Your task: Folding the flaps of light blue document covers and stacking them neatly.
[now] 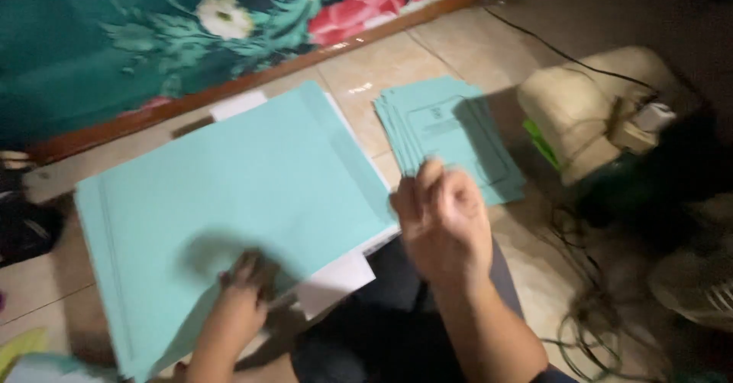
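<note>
Hands: left hand (pixel 246 280) lies palm-down with fingers spread flat on the near edge of a large pale turquoise card folder (pixel 229 200), apparently pinning it in place, gripping nothing; right hand (pixel 443 219) hovers loosely curled just beside the folder's right edge, blurred, so whether it pinches anything cannot be told. Folder rests on the tan tiled floor (pixel 389 66) over white paper sheets (pixel 336 280) that jut from its near-right corner. Fanned stack of smaller turquoise printed booklets (pixel 450 135) sits right of the folder, likely within reach; flowered teal cloth (pixel 114 39) lies beyond the folder.
</note>
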